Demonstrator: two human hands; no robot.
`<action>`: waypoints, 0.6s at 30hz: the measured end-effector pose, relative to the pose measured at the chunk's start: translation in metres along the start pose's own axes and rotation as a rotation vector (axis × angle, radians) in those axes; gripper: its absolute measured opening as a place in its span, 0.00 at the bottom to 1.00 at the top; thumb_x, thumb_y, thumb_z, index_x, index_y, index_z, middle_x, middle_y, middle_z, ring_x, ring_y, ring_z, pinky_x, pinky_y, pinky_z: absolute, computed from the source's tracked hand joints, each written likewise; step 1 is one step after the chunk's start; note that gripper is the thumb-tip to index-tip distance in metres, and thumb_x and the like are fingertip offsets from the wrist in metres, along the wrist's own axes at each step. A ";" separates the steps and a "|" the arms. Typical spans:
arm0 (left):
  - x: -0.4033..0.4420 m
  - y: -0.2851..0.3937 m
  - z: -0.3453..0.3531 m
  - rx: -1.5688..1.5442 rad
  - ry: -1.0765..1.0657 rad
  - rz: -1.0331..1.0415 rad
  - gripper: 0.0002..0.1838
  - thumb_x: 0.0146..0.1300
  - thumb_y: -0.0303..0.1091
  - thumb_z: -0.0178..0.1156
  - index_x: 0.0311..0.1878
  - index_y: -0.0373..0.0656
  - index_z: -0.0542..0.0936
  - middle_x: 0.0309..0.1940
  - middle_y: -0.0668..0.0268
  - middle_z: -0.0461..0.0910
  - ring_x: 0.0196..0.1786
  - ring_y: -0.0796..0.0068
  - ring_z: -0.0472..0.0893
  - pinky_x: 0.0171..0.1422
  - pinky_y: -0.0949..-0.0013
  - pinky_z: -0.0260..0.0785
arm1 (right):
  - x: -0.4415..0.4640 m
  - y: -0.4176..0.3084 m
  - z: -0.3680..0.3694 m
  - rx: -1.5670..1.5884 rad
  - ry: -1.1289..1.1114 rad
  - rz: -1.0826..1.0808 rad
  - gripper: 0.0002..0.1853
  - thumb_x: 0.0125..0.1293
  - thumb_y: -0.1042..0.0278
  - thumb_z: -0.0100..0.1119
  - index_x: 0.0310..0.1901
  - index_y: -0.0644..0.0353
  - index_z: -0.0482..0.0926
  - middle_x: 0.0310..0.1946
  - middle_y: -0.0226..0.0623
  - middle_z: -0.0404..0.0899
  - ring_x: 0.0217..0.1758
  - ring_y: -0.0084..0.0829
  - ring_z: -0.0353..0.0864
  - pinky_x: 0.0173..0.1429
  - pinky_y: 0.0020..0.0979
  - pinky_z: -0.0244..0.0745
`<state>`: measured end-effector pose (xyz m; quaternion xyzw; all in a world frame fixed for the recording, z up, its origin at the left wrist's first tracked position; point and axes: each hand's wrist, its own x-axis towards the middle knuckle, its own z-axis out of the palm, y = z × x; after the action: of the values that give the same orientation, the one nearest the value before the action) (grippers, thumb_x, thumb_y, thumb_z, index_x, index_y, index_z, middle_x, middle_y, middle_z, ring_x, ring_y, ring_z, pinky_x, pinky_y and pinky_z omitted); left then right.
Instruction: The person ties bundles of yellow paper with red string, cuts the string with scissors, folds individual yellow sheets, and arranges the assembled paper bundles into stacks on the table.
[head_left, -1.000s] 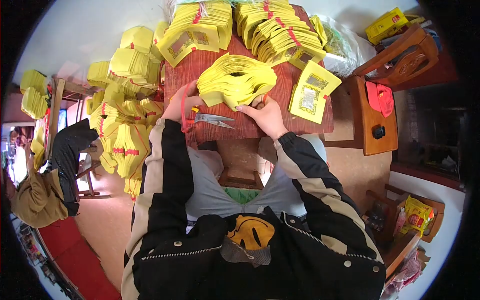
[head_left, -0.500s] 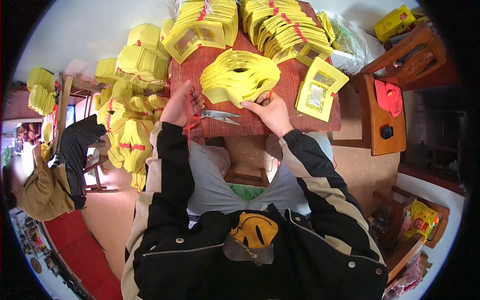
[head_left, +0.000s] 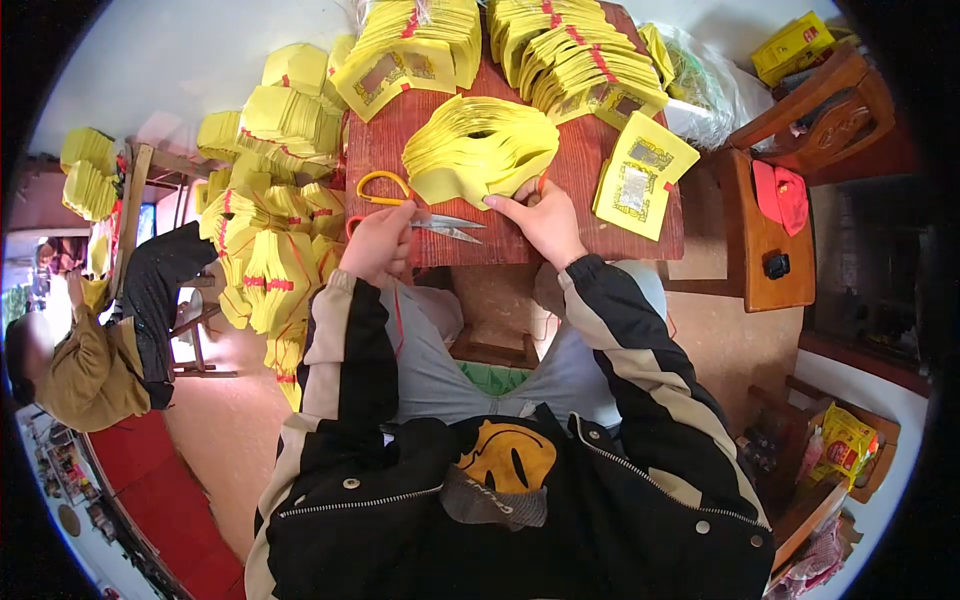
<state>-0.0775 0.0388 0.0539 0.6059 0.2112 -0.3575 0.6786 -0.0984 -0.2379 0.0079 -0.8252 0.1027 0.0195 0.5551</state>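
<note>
Yellow paper bundle [head_left: 470, 150], fanned out and with a dark gap near its middle, lies toward the near side of the red wooden table [head_left: 595, 150]. Right hand [head_left: 548, 222]: thumb and fingers pinch its near right edge, thumb tip on the lower corner; a small orange-red bit [head_left: 542, 184] shows among the fingers (too small to identify from where I stand). Left hand [head_left: 383, 240]: fingers curled, at the scissors [head_left: 450, 220], over the part between handles and blades; whether it grips them, I cannot tell. Blades slightly apart, pointing toward the right hand's side. Red cord [head_left: 398, 310] hangs below the left hand, over the jeans. Right of the bundle, apart from it: printed folded sheets [head_left: 645, 175], a red mark at their edge. Far side of table: two rows of yellow packets, left row [head_left: 415, 55] and right row [head_left: 580, 60], both with red bands. Off the table to the left, more banded packets [head_left: 270, 270]; beyond them, another person [head_left: 90, 370] in a brown top.
</note>
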 end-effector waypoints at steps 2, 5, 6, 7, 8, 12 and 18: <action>0.003 -0.009 0.013 0.118 -0.014 0.122 0.16 0.82 0.46 0.55 0.48 0.45 0.84 0.24 0.80 0.68 0.21 0.87 0.65 0.23 0.77 0.55 | 0.000 0.001 0.000 -0.004 -0.010 -0.010 0.27 0.54 0.44 0.83 0.30 0.62 0.80 0.23 0.32 0.80 0.27 0.29 0.79 0.37 0.34 0.74; 0.018 -0.024 0.026 0.319 -0.113 0.349 0.20 0.83 0.45 0.53 0.48 0.40 0.87 0.27 0.76 0.74 0.29 0.83 0.75 0.36 0.75 0.69 | 0.000 0.003 0.003 0.036 0.033 -0.022 0.27 0.54 0.44 0.83 0.30 0.62 0.80 0.23 0.33 0.80 0.27 0.29 0.79 0.36 0.34 0.74; 0.020 -0.026 0.033 0.453 -0.081 0.481 0.21 0.82 0.44 0.52 0.48 0.37 0.88 0.27 0.73 0.76 0.30 0.82 0.75 0.37 0.75 0.69 | -0.001 0.001 0.003 0.035 0.035 -0.023 0.27 0.54 0.44 0.83 0.30 0.62 0.80 0.23 0.33 0.80 0.27 0.29 0.79 0.36 0.34 0.74; 0.023 -0.028 0.038 0.587 -0.050 0.613 0.22 0.82 0.44 0.52 0.48 0.35 0.88 0.28 0.71 0.78 0.30 0.81 0.75 0.38 0.74 0.69 | -0.002 -0.002 0.001 0.017 0.024 -0.007 0.27 0.55 0.44 0.83 0.30 0.62 0.80 0.23 0.33 0.80 0.27 0.29 0.79 0.36 0.34 0.74; 0.029 -0.031 0.041 0.564 -0.046 0.553 0.23 0.82 0.44 0.53 0.48 0.33 0.89 0.29 0.68 0.80 0.30 0.80 0.76 0.38 0.72 0.70 | -0.003 -0.003 0.000 -0.001 0.011 0.009 0.27 0.55 0.44 0.82 0.30 0.62 0.80 0.23 0.33 0.80 0.27 0.29 0.79 0.35 0.35 0.74; 0.041 -0.015 0.052 0.489 -0.111 0.466 0.23 0.81 0.44 0.54 0.48 0.33 0.89 0.28 0.69 0.80 0.30 0.81 0.76 0.37 0.72 0.70 | -0.005 0.004 0.004 -0.065 0.032 -0.037 0.27 0.56 0.45 0.82 0.32 0.62 0.81 0.23 0.33 0.81 0.27 0.29 0.79 0.35 0.34 0.74; 0.041 -0.008 0.057 0.410 -0.035 0.389 0.21 0.81 0.46 0.58 0.47 0.36 0.88 0.28 0.75 0.77 0.30 0.85 0.74 0.35 0.76 0.67 | -0.003 0.020 0.013 0.100 -0.013 -0.006 0.25 0.64 0.45 0.75 0.34 0.64 0.81 0.24 0.38 0.81 0.28 0.31 0.80 0.37 0.35 0.75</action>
<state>-0.0650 -0.0264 0.0289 0.7533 0.0025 -0.2660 0.6014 -0.1036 -0.2325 -0.0147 -0.7967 0.0974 0.0180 0.5962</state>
